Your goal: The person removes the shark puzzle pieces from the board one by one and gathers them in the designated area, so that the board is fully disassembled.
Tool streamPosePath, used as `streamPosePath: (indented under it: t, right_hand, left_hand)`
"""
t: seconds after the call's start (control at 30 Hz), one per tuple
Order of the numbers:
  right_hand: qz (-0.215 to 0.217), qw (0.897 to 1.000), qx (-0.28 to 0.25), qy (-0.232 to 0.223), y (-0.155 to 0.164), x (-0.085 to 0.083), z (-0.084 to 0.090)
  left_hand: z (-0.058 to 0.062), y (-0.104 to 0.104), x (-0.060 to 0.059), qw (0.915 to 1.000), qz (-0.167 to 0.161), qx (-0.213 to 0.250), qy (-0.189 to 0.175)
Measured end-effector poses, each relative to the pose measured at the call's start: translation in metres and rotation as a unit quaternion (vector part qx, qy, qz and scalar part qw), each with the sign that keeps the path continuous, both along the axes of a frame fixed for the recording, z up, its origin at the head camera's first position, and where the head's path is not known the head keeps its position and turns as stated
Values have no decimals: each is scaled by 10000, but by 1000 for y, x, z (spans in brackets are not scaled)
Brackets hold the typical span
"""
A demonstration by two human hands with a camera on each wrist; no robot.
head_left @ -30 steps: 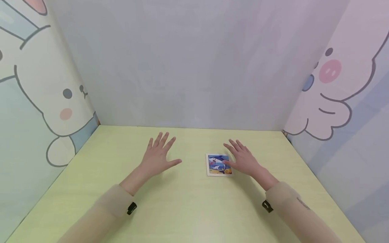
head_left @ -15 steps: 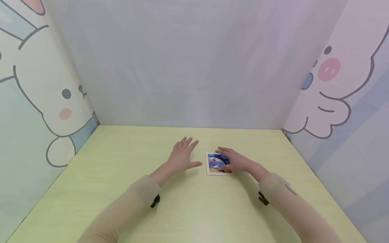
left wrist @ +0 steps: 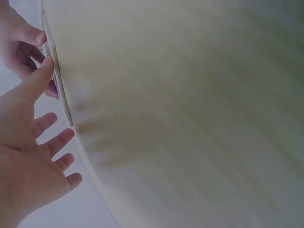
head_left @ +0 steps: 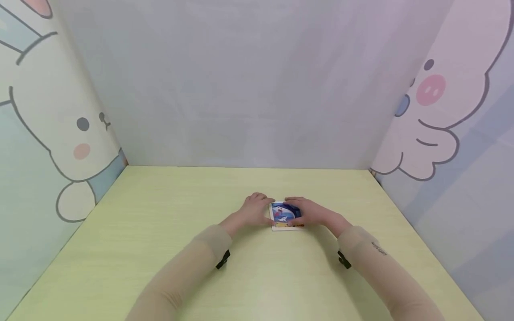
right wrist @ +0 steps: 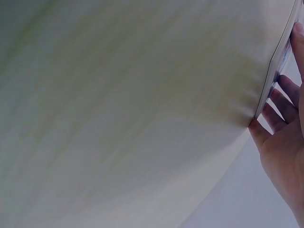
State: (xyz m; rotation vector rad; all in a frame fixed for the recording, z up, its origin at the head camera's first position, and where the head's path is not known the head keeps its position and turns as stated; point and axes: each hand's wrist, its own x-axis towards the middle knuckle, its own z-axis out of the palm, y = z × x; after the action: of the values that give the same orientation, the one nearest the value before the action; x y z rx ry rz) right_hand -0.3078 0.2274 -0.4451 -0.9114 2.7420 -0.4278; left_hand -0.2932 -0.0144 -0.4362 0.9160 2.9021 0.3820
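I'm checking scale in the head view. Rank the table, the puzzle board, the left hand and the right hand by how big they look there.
1. Table, by far the largest.
2. Left hand and right hand: they look alike, so no ranking between them.
3. Puzzle board, partly covered by both hands; it shows about hand-sized, so its last place is unsure.

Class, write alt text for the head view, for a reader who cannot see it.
Two hands meet at a small square picture card showing a shark, lying on a pale green table. The left hand touches its left edge; the right hand rests on its right side. Cartoon animal panels enclose the table.
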Motion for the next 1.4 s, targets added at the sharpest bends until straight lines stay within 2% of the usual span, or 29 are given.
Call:
streamPosePath:
  t: [0.33, 0.6, 0.8, 0.93, 1.17, 1.4]
  right_hand:
    - [-12, 10000, 17, -94, -1, 1, -1]
    - [-116, 9996, -127, -226, -1, 2, -2]
    - [-608, 9980, -112, -157, -8, 3, 1]
    - [-916, 9957, -110, 67, -20, 6, 7]
    - [-1097, 9931, -78, 418, -29, 10, 12]
    - [-1271, 9915, -67, 272, -29, 8, 7]
  left_hand:
    - [-5, 3, -11, 9996, -25, 49, -278]
    - [-3, 6, -13, 9987, 11, 30, -509]
    - [1, 9, -16, 9969, 156, 186, -754]
    - [2, 12, -21, 9948, 358, 380, -875]
    - [0, 16, -27, 9929, 489, 549, -930]
    - [-2, 18, -30, 9897, 579, 778, -1055]
